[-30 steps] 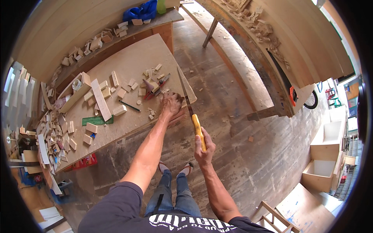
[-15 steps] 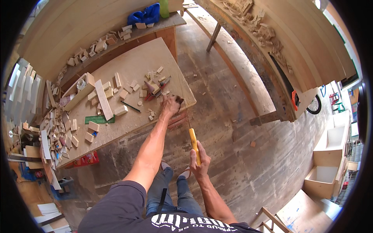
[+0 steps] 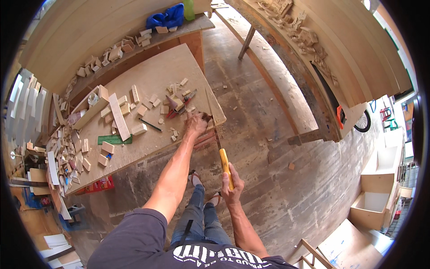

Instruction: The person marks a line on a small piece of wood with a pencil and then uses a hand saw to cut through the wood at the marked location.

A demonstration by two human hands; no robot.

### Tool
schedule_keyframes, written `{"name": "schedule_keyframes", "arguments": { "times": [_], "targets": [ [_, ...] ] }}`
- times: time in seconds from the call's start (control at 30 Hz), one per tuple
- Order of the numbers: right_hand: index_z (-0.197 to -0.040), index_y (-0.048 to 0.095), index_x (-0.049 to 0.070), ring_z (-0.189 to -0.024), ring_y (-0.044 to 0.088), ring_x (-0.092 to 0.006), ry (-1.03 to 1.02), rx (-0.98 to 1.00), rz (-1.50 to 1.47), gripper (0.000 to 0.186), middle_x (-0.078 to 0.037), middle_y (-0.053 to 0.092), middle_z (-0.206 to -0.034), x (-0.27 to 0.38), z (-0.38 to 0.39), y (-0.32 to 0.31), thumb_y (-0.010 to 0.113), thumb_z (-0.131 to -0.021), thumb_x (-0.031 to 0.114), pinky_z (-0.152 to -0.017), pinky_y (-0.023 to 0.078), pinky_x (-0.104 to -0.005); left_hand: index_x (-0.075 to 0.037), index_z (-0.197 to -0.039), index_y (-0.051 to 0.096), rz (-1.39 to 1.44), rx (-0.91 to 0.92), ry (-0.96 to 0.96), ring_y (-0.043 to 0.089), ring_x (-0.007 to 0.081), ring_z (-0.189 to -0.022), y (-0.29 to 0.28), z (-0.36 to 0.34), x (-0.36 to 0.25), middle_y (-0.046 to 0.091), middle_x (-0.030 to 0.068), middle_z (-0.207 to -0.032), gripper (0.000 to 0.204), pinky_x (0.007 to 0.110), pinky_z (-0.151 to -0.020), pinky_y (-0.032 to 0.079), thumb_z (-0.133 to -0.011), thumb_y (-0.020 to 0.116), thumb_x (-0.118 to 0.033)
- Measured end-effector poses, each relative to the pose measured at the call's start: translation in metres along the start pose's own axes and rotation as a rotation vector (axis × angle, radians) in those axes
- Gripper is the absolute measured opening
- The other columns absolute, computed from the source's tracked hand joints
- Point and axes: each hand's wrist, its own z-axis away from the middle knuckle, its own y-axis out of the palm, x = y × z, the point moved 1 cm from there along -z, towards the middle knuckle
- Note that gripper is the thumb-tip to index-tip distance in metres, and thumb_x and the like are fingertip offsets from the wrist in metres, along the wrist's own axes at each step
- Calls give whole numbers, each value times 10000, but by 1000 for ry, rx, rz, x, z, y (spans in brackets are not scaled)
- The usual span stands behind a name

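My left hand (image 3: 196, 122) presses at the near right corner of the plywood worktable (image 3: 152, 74), fingers curled over something small and dark that I cannot make out. My right hand (image 3: 233, 185) grips the yellow handle (image 3: 223, 155) of a saw, whose long thin blade (image 3: 218, 140) runs up past my left fingers at the table's edge. Pliers with red handles (image 3: 172, 112), small wood offcuts (image 3: 142, 109), a dark pencil-like stick (image 3: 150, 123) and a green plastic plate (image 3: 114, 140) lie left of my hands.
Behind the worktable stands a bench (image 3: 195, 22) with offcuts and a blue bag (image 3: 166, 18). A long plank structure (image 3: 282, 92) runs along the right across the concrete floor (image 3: 277, 188). Plywood boxes (image 3: 371, 201) stand at the far right, stacked boards (image 3: 29, 103) at the left.
Since a second ago my right hand and the saw have moved down toward me, then stayed nearly in place. My left hand has barely moved; my feet have shifted slightly.
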Motion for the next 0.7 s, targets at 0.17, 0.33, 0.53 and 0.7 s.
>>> {"name": "schedule_keyframes", "arguments": {
  "times": [0.17,0.33,0.53,0.7],
  "targets": [
    [-1270,609,-53,-732,708,-182,-148,-15,16,385,-193,726,-981,-13,23,-15,607,-896,37,-679,536,-269,-210,-1096,752,-48,42,-22,465,333,-1225,1,1,1,633,26,-1274,331,488,-1037,403,-939,567,-436],
    [-1263,613,-57,-740,695,-157,-42,24,-7,374,-191,729,-987,-18,6,-8,603,-911,68,-703,534,-260,-212,-1087,754,-22,4,5,468,332,-1221,2,0,0,644,26,-1258,324,498,-1025,405,-940,568,-432],
    [-1274,614,-46,-659,668,-146,-29,22,-20,382,-167,705,-857,-15,-7,-2,613,-906,56,-622,516,-280,-208,-1069,761,-16,-29,11,479,327,-1211,3,0,1,657,13,-1234,296,481,-1023,409,-930,590,-406],
    [-1279,616,-36,-621,661,-157,-80,-14,-7,387,-152,704,-827,-25,7,3,608,-903,54,-604,516,-286,-213,-1061,766,-12,-1,-17,479,323,-1210,1,-2,2,678,5,-1202,289,486,-1021,409,-922,607,-410]
  ]
}}
